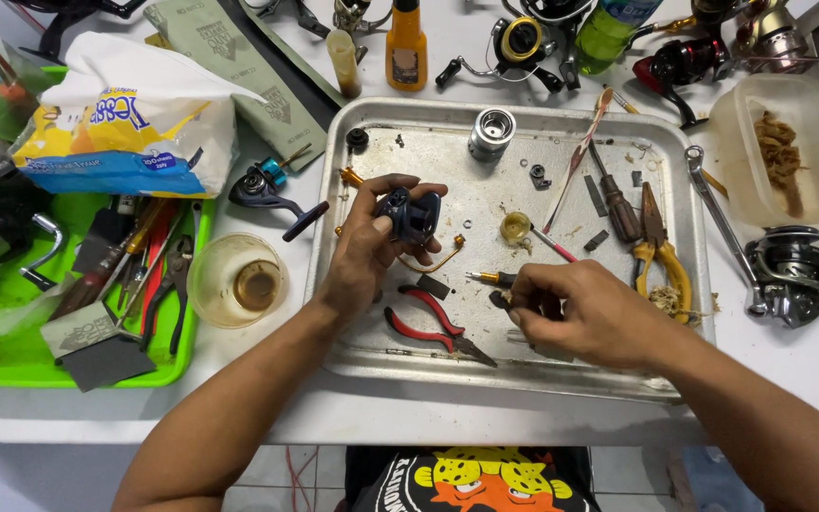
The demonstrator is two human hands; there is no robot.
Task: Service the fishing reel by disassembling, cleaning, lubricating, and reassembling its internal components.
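My left hand [364, 248] holds a dark blue fishing reel body [409, 214] over the metal tray [353, 341], with a gold bail wire [433, 263] hanging below it. My right hand [588, 313] rests on the tray with its fingertips pinched on a small dark part [501, 300], next to a small screwdriver [490, 278]. Red-handled pliers [431, 324] lie between my hands. A silver spool [492, 133] stands at the tray's far side.
Yellow-handled pliers [664, 254], a brown-handled screwdriver [618, 207] and a brush [575, 166] lie on the tray's right. A plastic cup [237, 279] and a green tray of tools [21, 356] sit to the left. Other reels [798, 273], an orange bottle [407, 45] and a clear tub [779, 152] surround the tray.
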